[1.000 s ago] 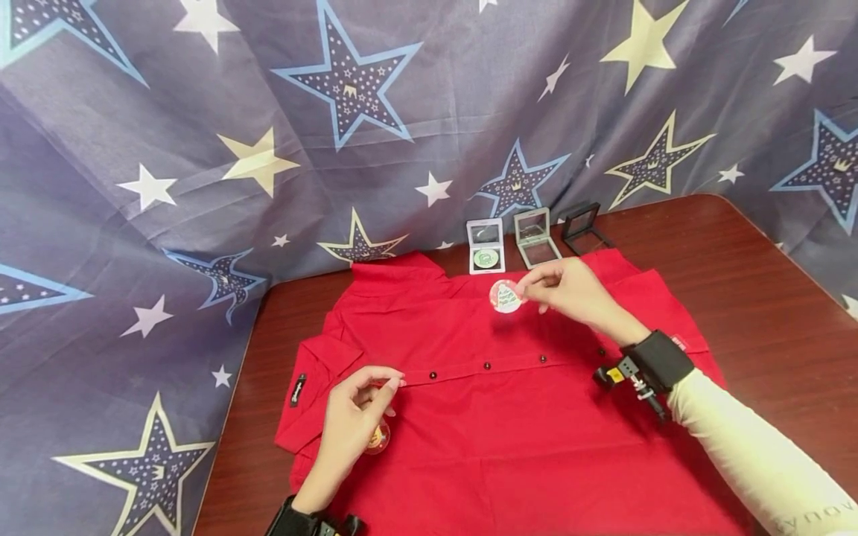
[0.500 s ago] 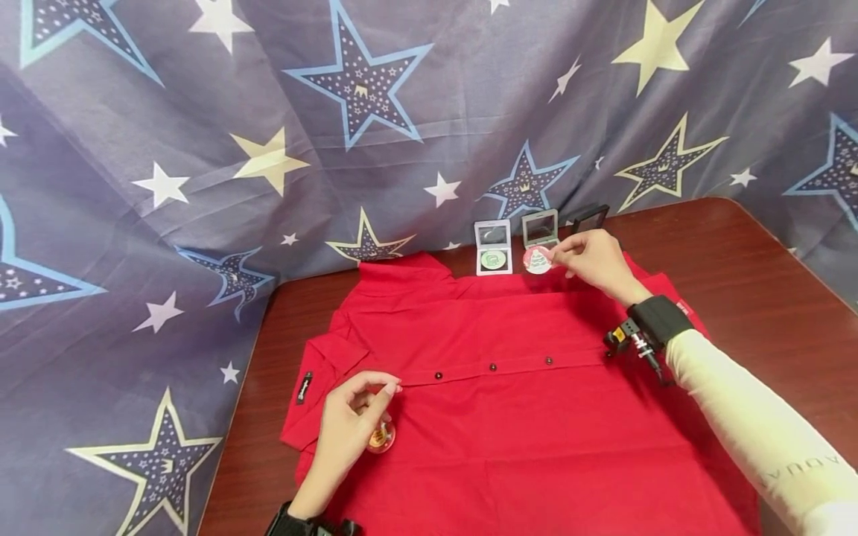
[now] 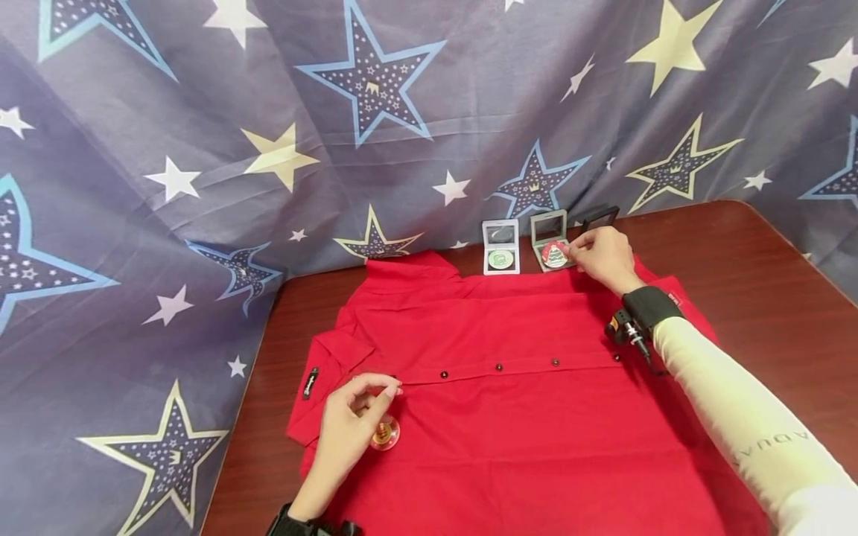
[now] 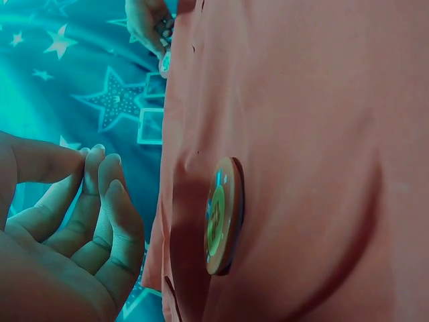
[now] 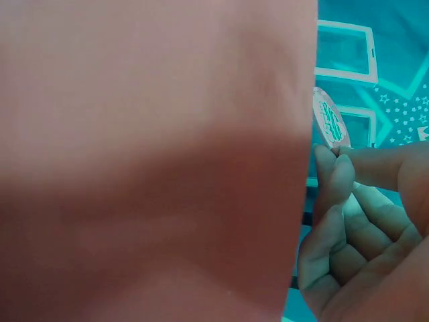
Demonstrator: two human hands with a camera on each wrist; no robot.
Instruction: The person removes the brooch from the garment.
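My right hand [image 3: 605,257] pinches a round red-and-white disc [image 3: 554,254] with a tree picture between thumb and fingertips. The disc overlaps the lower half of an open grey-green display case [image 3: 549,223] in the head view, and its face shows tilted in the right wrist view [image 5: 330,119]. My left hand [image 3: 355,417] is over the red shirt [image 3: 570,424], thumb and fingertips meeting loosely with nothing between them. Next to it, an orange-and-yellow round disc [image 4: 223,216] lies on the shirt, partly hidden by the hand in the head view.
An open white case [image 3: 500,234] with a green-and-white disc [image 3: 500,259] stands left of the grey-green one. Behind my right hand is an open black case [image 3: 600,217], partly hidden. The brown table [image 3: 757,298] meets a star-patterned curtain [image 3: 415,97] at the back.
My right hand has carried the tree disc away from above the shirt, right and back, to the grey-green case. My left hand has stayed nearly still. The view has shifted slightly.
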